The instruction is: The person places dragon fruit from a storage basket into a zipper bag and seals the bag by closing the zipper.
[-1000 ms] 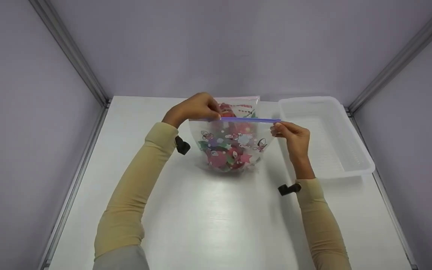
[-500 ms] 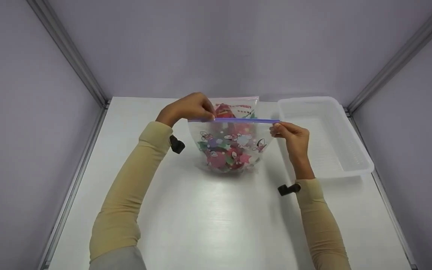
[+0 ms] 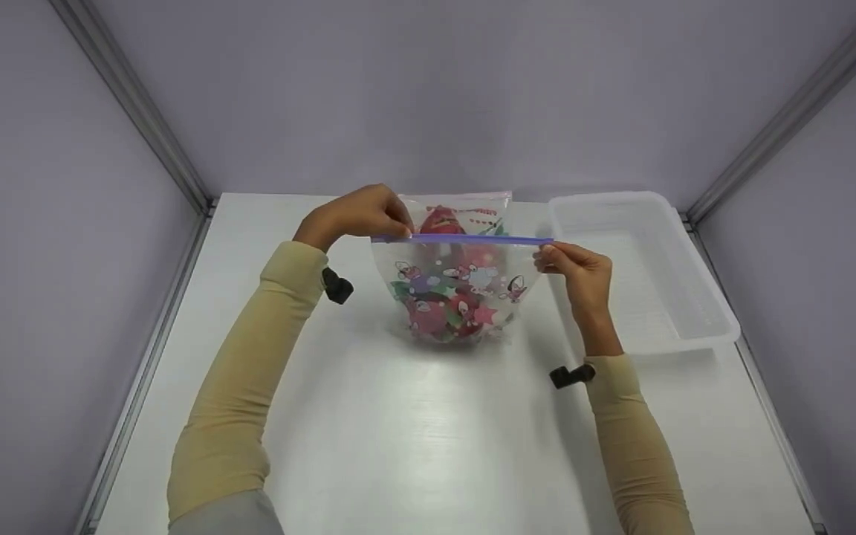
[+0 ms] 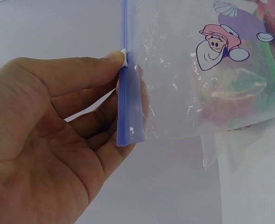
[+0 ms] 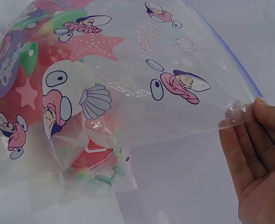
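A clear slider zip bag (image 3: 465,297), printed with cartoon figures, shells and stars, stands on the table with red and green things inside. Along its top runs a blue zip strip (image 3: 472,238). My left hand (image 3: 361,212) pinches the small white slider (image 4: 124,58) near the strip's left end, thumb on one side and fingers behind. At the opposite top corner, my right hand (image 3: 576,267) pinches the bag's edge between thumb and fingers, as the right wrist view also shows. Behind stands another clear bag (image 3: 487,202) with a pink top edge and red contents, its lower part hidden.
A white plastic basket (image 3: 651,345) sits at the back right, just beyond my right hand. The white table (image 3: 413,446) is bounded by pale walls (image 3: 472,96) at the back and both sides, with metal rails at the corners.
My left hand has slid leftward along the blue strip with the slider, from about a third of the way along to near the left end. The right hand stays at its corner.
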`<state>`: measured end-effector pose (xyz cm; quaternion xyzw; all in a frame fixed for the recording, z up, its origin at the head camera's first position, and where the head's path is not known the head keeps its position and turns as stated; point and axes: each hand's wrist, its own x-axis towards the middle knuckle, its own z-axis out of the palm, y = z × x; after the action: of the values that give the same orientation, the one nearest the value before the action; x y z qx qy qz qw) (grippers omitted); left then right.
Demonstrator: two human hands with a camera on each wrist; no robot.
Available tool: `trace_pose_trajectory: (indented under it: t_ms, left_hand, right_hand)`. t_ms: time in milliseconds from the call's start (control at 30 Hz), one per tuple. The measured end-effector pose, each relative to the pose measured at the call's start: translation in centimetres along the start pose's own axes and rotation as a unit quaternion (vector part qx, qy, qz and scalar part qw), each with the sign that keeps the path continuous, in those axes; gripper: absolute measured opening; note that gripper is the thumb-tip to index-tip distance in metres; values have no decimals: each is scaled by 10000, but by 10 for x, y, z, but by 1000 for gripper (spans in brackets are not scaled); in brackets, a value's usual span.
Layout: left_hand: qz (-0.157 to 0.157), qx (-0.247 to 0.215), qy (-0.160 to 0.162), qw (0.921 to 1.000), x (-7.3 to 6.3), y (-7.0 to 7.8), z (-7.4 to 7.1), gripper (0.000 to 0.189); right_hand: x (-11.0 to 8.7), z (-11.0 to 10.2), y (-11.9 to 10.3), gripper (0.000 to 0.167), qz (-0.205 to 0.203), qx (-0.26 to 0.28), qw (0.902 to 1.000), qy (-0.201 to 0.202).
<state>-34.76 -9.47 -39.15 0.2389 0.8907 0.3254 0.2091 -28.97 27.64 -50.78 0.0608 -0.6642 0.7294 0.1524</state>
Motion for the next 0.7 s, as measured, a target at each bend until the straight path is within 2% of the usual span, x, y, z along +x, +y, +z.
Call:
trace_pose_trajectory:
  t_ms: [700]
  left_hand:
    - [-210,-313,-63,9993,-17,-21,-10,25]
  right_hand:
    - [1,-5,0,22,12,34,10000,-52]
